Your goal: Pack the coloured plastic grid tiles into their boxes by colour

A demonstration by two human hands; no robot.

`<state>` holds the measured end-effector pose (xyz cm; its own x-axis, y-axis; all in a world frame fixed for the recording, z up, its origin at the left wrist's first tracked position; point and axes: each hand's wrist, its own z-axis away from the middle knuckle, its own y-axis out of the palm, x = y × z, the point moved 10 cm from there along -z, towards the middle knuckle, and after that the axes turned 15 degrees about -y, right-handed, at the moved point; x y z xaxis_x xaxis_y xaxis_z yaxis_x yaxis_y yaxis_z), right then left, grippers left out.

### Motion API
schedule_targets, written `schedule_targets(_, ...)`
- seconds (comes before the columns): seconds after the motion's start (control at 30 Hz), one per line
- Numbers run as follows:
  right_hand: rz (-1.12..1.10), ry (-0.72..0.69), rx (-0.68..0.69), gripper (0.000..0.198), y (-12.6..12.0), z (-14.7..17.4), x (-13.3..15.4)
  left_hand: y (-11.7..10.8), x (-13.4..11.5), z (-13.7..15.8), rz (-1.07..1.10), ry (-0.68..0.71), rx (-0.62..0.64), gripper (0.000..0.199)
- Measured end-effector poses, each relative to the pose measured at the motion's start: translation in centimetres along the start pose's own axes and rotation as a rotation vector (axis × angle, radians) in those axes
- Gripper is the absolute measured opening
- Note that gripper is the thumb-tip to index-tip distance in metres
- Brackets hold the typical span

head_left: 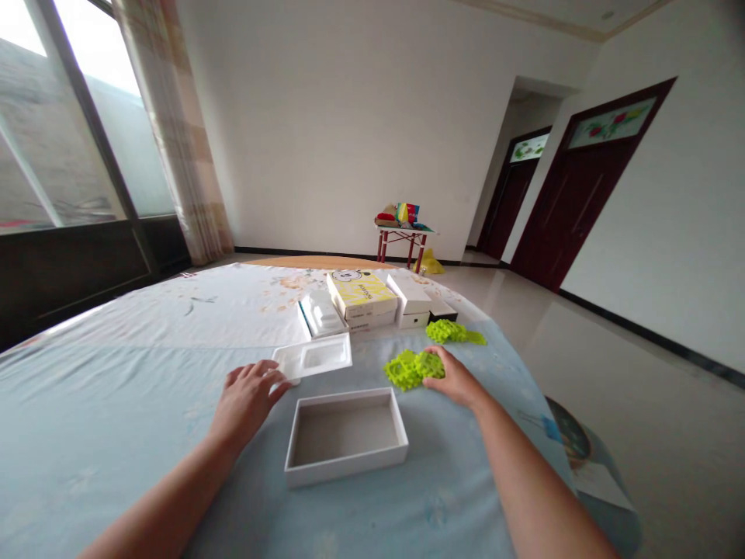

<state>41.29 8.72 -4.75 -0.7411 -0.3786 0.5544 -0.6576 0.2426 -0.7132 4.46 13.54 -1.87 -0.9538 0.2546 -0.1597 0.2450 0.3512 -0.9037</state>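
Observation:
My left hand (247, 400) is at the left end of a white moulded plastic tray (314, 355), its thumb and fingers closed around the near-left corner. My right hand (454, 378) grips the right side of a bright lime-green knobbly piece (404, 370), which lies bunched on the table; its exact kind I cannot make out. Just beyond that hand lies a second lime-green bundle (448, 331) with a flat strip on its right. Between my forearms stands an open white box (346, 468) with a grey inside and nothing in it.
Behind the tray are a white moulded insert (322, 312) on a box, a yellow-and-white patterned box (364, 295) and a white box (409, 299). All rest on a round table with a flowered cloth (145, 365). A small table (407, 229) stands by the wall.

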Motion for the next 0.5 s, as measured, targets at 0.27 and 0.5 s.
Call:
schedule_targets(0.27, 0.048, -0.022, -0.109, 0.054, -2.3, -0.2, 1.1, -3.7, 1.3, 2.4, 0.157, -0.134, -0.106, 0.042)
schedule_targets(0.5, -0.195, -0.152, -0.045, 0.059, -1.8, -1.3, 11.7, -1.2, -2.4, 7.4, 0.612, 0.049, 0.322, 0.077)
